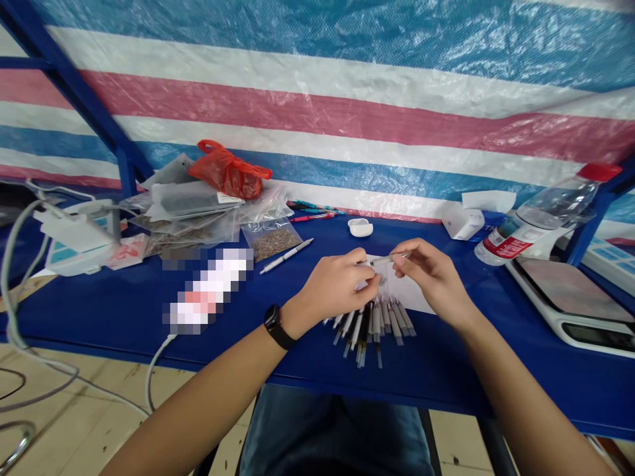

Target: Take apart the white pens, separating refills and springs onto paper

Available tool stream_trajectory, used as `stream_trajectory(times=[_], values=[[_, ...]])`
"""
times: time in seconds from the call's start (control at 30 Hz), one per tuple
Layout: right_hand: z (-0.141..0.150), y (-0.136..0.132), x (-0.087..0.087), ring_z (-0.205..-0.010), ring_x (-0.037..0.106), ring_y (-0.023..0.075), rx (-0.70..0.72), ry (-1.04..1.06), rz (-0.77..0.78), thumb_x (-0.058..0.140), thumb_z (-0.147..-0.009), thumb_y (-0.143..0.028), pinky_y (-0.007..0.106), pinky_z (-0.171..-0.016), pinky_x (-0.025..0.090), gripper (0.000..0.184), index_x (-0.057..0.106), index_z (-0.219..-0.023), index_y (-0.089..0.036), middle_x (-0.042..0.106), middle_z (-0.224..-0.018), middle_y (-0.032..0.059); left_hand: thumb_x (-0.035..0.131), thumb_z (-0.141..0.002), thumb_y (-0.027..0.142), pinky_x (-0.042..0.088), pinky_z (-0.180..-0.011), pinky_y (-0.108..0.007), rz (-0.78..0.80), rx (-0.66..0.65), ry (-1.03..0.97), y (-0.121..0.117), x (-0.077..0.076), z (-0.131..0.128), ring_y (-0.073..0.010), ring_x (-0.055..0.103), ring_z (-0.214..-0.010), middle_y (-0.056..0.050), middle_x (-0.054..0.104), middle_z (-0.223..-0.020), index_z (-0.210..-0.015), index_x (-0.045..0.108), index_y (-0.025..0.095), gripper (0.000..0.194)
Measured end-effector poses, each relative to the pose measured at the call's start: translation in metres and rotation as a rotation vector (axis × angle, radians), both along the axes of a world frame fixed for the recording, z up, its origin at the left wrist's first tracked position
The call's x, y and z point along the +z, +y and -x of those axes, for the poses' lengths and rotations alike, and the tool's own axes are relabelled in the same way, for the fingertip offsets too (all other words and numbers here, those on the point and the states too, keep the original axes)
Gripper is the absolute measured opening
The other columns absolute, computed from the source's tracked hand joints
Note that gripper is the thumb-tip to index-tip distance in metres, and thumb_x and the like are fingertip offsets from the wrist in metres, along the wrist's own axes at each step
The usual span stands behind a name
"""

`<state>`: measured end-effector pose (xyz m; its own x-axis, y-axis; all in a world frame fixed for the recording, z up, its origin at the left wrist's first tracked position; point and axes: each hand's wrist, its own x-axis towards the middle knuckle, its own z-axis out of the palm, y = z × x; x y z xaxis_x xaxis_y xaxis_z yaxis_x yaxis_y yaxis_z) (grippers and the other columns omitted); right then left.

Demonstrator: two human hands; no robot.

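My left hand point(332, 285), with a black watch on its wrist, and my right hand point(426, 281) meet above a white paper sheet point(414, 297). Between their fingertips is a slim, clear pen-like tube point(384, 261), pinched by both hands. Its middle is partly hidden by my fingers. Just below my hands, a fanned bunch of pen refills or thin tubes point(374, 330) lies on the blue table point(114, 317), with their tips toward me. Neither hand touches the bunch.
Behind my hands lie a white pen point(286, 256), a white earbud case point(360, 227) and a clear bag of dried material point(274, 239). Stacked bags and a red plastic bag point(228, 170) are back left. A water bottle point(540, 221) and a digital scale point(570, 297) stand right.
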<state>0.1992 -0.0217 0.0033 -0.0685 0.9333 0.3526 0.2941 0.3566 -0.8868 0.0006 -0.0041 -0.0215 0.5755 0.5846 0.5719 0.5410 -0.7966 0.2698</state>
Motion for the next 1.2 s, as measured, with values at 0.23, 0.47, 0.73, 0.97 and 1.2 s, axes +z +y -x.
stream_trajectory(times=[0.23,0.47,0.73,0.97,1.2], values=[[0.004,0.0,-0.007,-0.045,0.038,0.011,-0.133,-0.109,0.034,0.056,-0.087,-0.079,0.029,-0.049,0.034,0.072,0.045,-0.045,-0.021,0.042,-0.045,-0.0019,0.045,-0.099,0.029,0.028,-0.048,-0.027,-0.015,-0.039,0.039,-0.003,-0.001,-0.003,-0.009,0.044,-0.053,-0.001,0.057,-0.073,-0.06,0.067,0.017,0.046],[0.003,0.0,-0.002,-0.06,0.054,0.0145,0.008,-0.059,-0.008,0.07,-0.081,-0.073,0.028,-0.059,0.044,0.052,0.061,-0.077,-0.022,0.059,-0.066,-0.0017,0.044,-0.1,0.03,0.03,-0.05,-0.026,-0.028,0.006,0.041,0.0,-0.001,-0.001,-0.0089,0.046,-0.054,-0.002,0.06,-0.076,-0.065,0.071,0.017,0.045],[0.008,-0.003,-0.008,-0.05,0.036,0.0111,-0.158,-0.163,-0.011,0.056,-0.087,-0.079,0.028,-0.051,0.029,0.069,0.043,-0.051,-0.021,0.039,-0.05,-0.0034,0.046,-0.099,0.029,0.029,-0.049,-0.027,-0.012,-0.012,0.081,-0.002,0.0,-0.003,-0.0092,0.046,-0.054,-0.001,0.057,-0.074,-0.063,0.07,0.018,0.045],[0.008,0.001,-0.01,-0.049,0.031,0.0104,-0.013,0.038,0.062,0.068,-0.084,-0.068,0.029,-0.049,0.026,0.063,0.04,-0.05,-0.022,0.035,-0.05,-0.0045,0.046,-0.099,0.026,0.025,-0.044,-0.028,-0.228,0.116,0.113,-0.008,-0.002,-0.007,-0.0116,0.048,-0.052,-0.003,0.057,-0.07,-0.063,0.071,0.018,0.044],[0.016,0.002,-0.013,-0.044,0.022,0.0085,-0.054,0.213,0.193,0.071,-0.08,-0.069,0.03,-0.048,0.025,0.072,0.032,-0.04,-0.023,0.024,-0.041,-0.0064,0.047,-0.097,0.02,0.022,-0.041,-0.029,-0.475,0.247,0.031,-0.018,-0.007,-0.021,-0.0132,0.049,-0.048,-0.004,0.054,-0.062,-0.056,0.068,0.018,0.046]])
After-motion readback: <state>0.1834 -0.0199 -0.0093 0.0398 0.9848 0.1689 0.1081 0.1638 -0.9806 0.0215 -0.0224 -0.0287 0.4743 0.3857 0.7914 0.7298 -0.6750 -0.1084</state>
